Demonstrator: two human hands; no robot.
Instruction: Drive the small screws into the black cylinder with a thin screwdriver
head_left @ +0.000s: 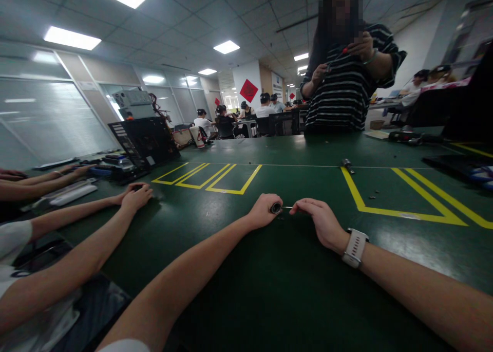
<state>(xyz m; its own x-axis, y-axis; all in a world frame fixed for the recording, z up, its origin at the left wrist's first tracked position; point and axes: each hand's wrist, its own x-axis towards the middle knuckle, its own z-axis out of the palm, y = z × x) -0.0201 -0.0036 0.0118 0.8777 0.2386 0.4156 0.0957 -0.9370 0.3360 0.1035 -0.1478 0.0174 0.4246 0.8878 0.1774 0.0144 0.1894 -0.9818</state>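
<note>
The small dark round metal part with a ring-shaped face [276,208] sits on the dark green table mat [246,290], near its middle and straight in front of you. Your left hand [265,210] is curled around it, fingers closed on its side. Your right hand [319,222], the one with the white wristwatch [355,247], is pinched narrow on a thin metal shaft [287,207] that reaches toward the part's face; what the shaft belongs to is too small to tell.

In my judgement the main risk is a slip: the part is small and round, so if your left grip loosens it could roll away across the smooth mat, and the thin shaft could skid off its face toward your left fingers. A few tiny dark bits [373,193] lie loose by the yellow taped lines [404,208] well to your right, and they would be easy to sweep off with a forearm.

A co-worker's hand [135,195] rests on the mat well to your left, apart from your work. Beyond it stands an open black computer case [144,141]. Across the table a person in a striped top [342,95] stands holding a red-handled tool [344,52]. Nothing lies between your hands and the part.
</note>
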